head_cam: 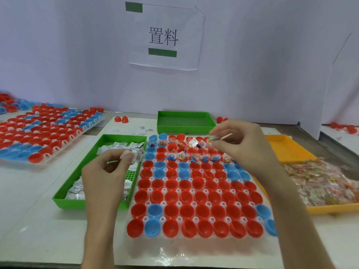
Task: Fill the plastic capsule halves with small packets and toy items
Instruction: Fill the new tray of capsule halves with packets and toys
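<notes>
A clear holder tray [167, 256] in front of me carries rows of red and blue capsule halves [194, 193]. The two far rows hold small packets and toy items [194, 158]; the nearer rows are empty. My left hand [110, 167] pinches a few small white packets [132, 154] above the near green tray [64, 199], which holds more white packets. My right hand [240, 144] hovers over the far right capsules and pinches a small colourful toy packet [219, 137].
An orange tray [291, 150] on the right holds a heap of clear toy packets [326, 183]. An empty green tray [184, 121] stands at the back. Another holder of capsule halves [44, 131] lies at the left. A white partition with a paper sign [165, 35] stands behind.
</notes>
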`<state>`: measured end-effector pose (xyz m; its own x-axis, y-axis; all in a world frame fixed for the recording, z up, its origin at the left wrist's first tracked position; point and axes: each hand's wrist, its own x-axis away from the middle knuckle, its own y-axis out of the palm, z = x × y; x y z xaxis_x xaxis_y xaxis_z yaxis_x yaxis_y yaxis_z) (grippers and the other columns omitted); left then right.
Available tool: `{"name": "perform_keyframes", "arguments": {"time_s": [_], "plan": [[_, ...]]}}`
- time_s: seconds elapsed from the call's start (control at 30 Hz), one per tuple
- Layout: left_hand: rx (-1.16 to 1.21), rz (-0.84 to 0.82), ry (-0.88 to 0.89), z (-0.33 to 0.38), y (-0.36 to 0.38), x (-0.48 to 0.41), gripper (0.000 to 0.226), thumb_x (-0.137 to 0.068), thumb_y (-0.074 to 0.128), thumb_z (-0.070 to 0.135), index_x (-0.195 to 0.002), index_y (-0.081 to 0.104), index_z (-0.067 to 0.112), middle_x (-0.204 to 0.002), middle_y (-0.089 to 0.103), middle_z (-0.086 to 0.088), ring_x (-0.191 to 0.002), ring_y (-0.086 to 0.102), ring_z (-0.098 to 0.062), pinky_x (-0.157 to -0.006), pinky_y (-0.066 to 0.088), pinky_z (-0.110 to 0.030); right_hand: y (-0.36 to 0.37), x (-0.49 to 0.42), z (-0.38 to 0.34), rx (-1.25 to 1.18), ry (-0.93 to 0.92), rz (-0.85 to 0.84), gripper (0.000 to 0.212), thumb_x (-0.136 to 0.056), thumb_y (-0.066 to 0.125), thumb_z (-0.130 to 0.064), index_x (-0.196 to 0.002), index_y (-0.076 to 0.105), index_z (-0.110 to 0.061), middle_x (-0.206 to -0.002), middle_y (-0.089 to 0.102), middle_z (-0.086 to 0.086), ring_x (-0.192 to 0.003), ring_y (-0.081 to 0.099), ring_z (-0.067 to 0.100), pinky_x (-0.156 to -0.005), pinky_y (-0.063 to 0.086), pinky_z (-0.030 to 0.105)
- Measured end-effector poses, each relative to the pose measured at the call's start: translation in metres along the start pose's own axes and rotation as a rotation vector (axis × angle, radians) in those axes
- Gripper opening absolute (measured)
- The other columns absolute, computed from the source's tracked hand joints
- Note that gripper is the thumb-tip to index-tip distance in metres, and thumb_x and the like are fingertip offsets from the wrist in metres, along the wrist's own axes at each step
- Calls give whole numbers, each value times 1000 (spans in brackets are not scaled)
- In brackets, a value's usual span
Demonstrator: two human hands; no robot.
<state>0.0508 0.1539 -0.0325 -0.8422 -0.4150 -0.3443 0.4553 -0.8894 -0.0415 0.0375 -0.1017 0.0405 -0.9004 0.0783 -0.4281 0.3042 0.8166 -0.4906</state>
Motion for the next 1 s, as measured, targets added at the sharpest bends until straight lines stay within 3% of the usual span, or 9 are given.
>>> {"name": "perform_keyframes", "arguments": {"time_s": [0.1,0.23,0.4,0.53,0.63,0.8,1.0], "plan": [[104,-55,51,15,14,8,10,-90,73,17,-84,73,25,-81,75,8,-73,73,-7,-68,58,-19,20,5,-17,-165,-18,-28,21,-84,79,-17,-94,76,-35,-84,73,-13,-78,71,5,-70,53,12],[170,-152,75,29,32,22,7,-92,70,12,-89,71,18,-79,75,12,-70,73,-3,-63,52,-9,40,25,-18,-356,-24,13,24,-88,73,-9,-101,78,-29,-88,75,-11,-78,72,5,-72,52,12],[270,-242,50,37,45,33,12,-91,70,9,-86,72,20,-78,77,4,-75,74,-11,-68,55,-16,45,38,-11,-385,8,63,28,-87,74,-10,-108,76,-28,-88,74,-9,-81,72,6,-75,53,14],[343,-283,26,43,47,38,10,-92,69,9,-87,72,18,-79,77,1,-76,76,-14,-69,56,-16,44,40,-10,-360,-16,140,18,-84,79,-14,-94,75,-28,-90,74,-12,-88,69,5,-78,54,18],[363,-303,13,46,44,39,12,-93,68,8,-87,72,18,-78,77,-2,-77,76,-17,-69,56,-17,46,40,-10,-344,-11,147,16,-83,79,-15,-88,75,-29,-104,70,-16,-102,66,4,-84,55,21],[349,-325,-14,44,39,35,6,-91,70,8,-90,73,13,-76,77,-5,-72,76,-18,-66,57,-19,45,43,-9,-442,-21,99,15,-82,78,-5,-87,76,-19,-85,75,-10,-82,71,3,-74,53,12],[295,-296,0,38,29,28,7,-88,72,10,-88,75,16,-72,76,-5,-67,73,-14,-64,54,-15,52,43,-11,-473,-17,98,14,-82,78,-1,-87,75,-14,-82,75,-8,-79,71,3,-72,53,12]]}}
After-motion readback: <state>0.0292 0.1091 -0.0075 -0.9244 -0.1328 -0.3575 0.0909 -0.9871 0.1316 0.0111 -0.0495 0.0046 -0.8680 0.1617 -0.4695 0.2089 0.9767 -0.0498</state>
